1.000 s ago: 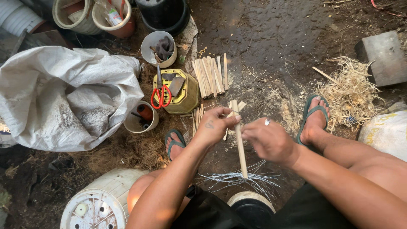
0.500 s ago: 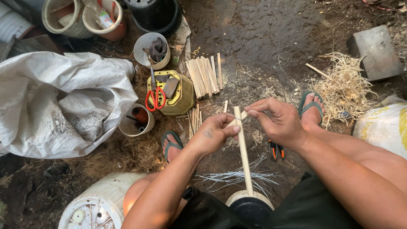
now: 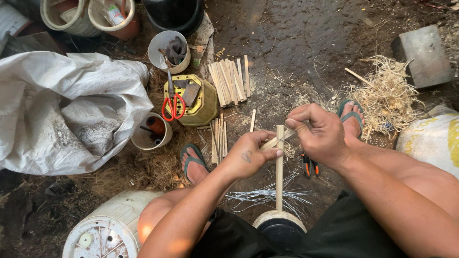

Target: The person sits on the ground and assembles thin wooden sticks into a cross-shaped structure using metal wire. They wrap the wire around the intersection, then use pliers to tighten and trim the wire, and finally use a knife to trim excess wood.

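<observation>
My left hand [image 3: 251, 155] pinches a short bamboo strip [image 3: 271, 142] against the top of an upright bamboo stick [image 3: 279, 177]. The stick stands on a round white-rimmed stand [image 3: 279, 224] between my knees. My right hand [image 3: 321, 134] is closed at the stick's top, fingers curled on the other end of the short strip. Thin pale wires [image 3: 260, 197] lie fanned on the ground behind the stick. Pliers with orange handles [image 3: 310, 167] lie under my right wrist.
Cut bamboo slats [image 3: 229, 82] lie in a pile, with more slats [image 3: 218, 136] nearer. Red scissors [image 3: 172, 106] rest on a yellow container [image 3: 203, 102]. A white sack [image 3: 62, 110], cups [image 3: 167, 50], a white bucket [image 3: 107, 231], wood shavings [image 3: 382, 95] and a block [image 3: 423, 55] surround me.
Both hands have stayed at the top of the upright stick. My right hand has shifted slightly right and up, and the orange-handled pliers now show below it.
</observation>
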